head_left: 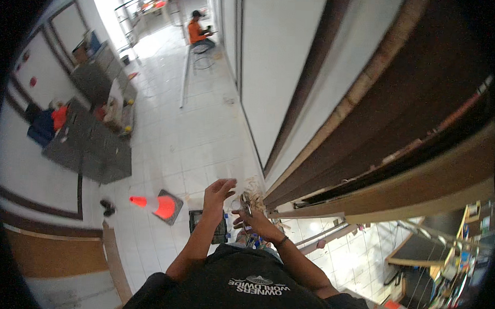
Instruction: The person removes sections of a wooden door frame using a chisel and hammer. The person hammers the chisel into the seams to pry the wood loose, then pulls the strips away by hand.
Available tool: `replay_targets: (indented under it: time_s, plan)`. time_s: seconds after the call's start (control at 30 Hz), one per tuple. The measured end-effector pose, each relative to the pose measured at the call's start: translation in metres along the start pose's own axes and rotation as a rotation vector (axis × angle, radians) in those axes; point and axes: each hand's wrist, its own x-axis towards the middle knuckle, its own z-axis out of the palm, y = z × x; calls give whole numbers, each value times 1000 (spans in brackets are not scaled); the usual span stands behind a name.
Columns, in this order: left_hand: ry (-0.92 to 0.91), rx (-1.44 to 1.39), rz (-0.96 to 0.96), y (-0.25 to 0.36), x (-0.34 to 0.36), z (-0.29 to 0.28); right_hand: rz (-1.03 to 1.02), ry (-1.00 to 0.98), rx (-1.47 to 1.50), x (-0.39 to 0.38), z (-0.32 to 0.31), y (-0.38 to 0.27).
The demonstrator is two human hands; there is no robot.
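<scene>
My left hand [219, 193] is raised in front of me with its fingers stretched out and slightly bent. Nothing shows in it. To its right, my right hand [258, 224] is closed around a metal hand tool [246, 202] whose head points away from me; its exact kind is too small to make out. Wood shavings and scraps [254, 188] lie on the floor just beyond this hand, by the foot of the door frame. Below my left forearm sits a black open case [221, 232], partly hidden by the arm.
An orange and white traffic cone [161, 206] lies tipped over at left. Grey cabinets [90, 143] line the left wall. A brown wooden frame [341, 114] rises close on my right. Far off, a person in orange [196, 32] sits beside a long pole [184, 79].
</scene>
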Motion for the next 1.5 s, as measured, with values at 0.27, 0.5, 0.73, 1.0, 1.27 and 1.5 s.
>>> replay_targets:
  time_s: [0.27, 0.5, 0.73, 1.0, 1.27, 1.5]
  plan:
    - [-22, 1051, -35, -169, 34, -145, -385, 364, 546, -4, -47, -73]
    - [-194, 924, -586, -236, -67, -338, -875, 333, 692, 9, -96, -190]
    - [-555, 1792, -340, -229, -168, -415, -961, 385, 654, 18, -104, -225]
    - [241, 699, -660, -194, -160, -364, -1027, 444, 930, 25, -100, -230]
    - [281, 534, -674, -153, -124, -315, -1082, -49, 1117, 18, -88, -237]
    - [256, 563, -762, -158, -141, -338, -875, 37, 861, 14, -122, -195]
